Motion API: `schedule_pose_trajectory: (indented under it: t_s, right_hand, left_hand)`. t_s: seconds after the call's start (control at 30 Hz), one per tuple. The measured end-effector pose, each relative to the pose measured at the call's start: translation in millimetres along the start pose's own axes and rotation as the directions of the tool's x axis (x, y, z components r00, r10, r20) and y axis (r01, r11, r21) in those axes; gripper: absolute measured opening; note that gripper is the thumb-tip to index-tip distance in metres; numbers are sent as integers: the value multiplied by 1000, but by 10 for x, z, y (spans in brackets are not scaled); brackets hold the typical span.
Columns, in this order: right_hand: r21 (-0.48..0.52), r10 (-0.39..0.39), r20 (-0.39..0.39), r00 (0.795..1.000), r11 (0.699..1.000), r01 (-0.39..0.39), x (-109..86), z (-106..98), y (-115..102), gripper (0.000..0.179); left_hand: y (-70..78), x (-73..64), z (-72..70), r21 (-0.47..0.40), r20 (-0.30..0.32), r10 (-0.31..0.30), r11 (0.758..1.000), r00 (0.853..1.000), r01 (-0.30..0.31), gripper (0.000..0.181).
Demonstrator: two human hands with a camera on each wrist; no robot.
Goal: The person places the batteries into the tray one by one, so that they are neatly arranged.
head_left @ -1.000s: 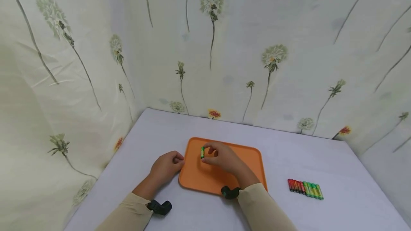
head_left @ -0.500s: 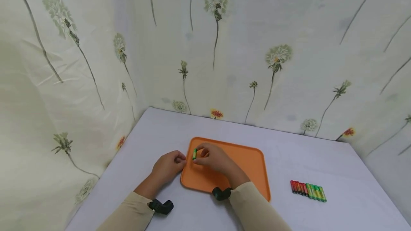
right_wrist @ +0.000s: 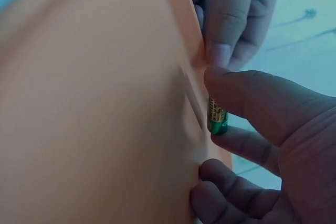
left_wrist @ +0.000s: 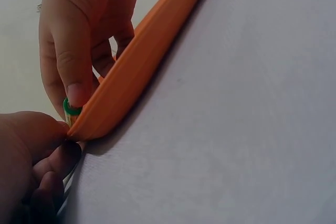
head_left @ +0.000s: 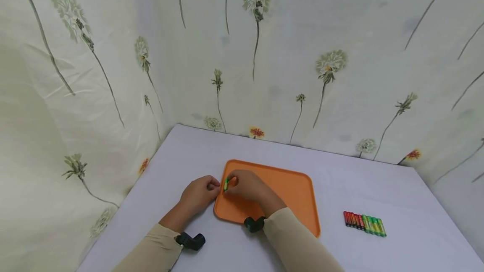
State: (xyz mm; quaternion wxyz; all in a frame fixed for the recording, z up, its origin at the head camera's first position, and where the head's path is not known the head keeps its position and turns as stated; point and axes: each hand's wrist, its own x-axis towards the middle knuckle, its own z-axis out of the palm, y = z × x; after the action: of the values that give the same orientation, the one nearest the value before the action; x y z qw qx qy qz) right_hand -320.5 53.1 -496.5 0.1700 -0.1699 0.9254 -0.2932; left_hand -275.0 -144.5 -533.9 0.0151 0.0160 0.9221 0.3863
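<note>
Nearest, red and green batteries [head_left: 364,223] lie in a row right of the orange tray [head_left: 283,184]; the left hand [head_left: 199,192] pinches the tray's left rim; just inside it, the right hand [head_left: 246,187] pinches a green battery [head_left: 225,185]; this looks like placing, so the next move likely calls for a gentle release there; floral cloth [head_left: 200,45] hangs beyond the tray.

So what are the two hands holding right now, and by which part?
The right hand pinches a small green battery by its two ends; the left hand pinches the orange tray by its left rim.
</note>
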Motion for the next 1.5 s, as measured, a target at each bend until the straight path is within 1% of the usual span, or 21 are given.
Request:
schedule_pose_trajectory:
  t_s: [0.2, 0.33, 0.47, 0.63, 0.8, 1.03, 1.1, 1.17, 1.3, 1.4, 1.5]
  right_hand:
    - [-50, 33, 7, 999, 998, -33, -34, 131, -7, 37]
    - [-75, 42, -12, 999, 996, -42, -47, 174, -12, 35]
    - [-98, 37, -31, 999, 994, -40, -39, 169, -21, 33]
    - [-91, 45, -43, 998, 995, -49, -23, 139, -33, 34]
    - [-83, 67, -52, 996, 994, -71, -8, 110, -41, 38]
    - [-78, 64, -45, 997, 995, -67, 22, 109, -91, 42]
    - [-71, 65, -44, 997, 995, -68, 15, 102, -103, 46]
    - [-58, 67, -45, 997, 996, -69, -10, 80, -98, 54]
    - [36, 76, -43, 996, 997, -75, -90, -4, -51, 71]
    - [92, 62, -45, 997, 994, -57, -142, -99, 20, 73]
    - [112, 32, -52, 998, 993, -26, -205, -209, 130, 72]
  left_hand:
    - [-39, -84, 100, -25, 29, -9, 1000, 1000, 9, 9]
    - [-51, -94, 143, -37, 23, 4, 999, 1000, -3, 10]
    - [-29, -63, 127, -26, 16, 23, 999, 1000, -23, 10]
    - [2, -18, 91, -7, 18, 27, 1000, 999, -27, 10]
    - [22, 1, 54, -23, 21, 49, 999, 999, -48, 10]
    - [-12, -6, 16, -13, 11, 42, 999, 999, -41, 10]
    - [-17, 0, 8, -16, 10, 47, 999, 999, -47, 10]
    - [-19, 8, 16, -19, 9, 50, 999, 999, -50, 9]
    - [-14, 14, 27, -17, 9, 53, 998, 999, -53, 9]
    - [-4, 3, 20, -3, 2, 48, 999, 999, -48, 9]
    - [9, -8, 19, 7, -4, 37, 999, 999, -37, 8]
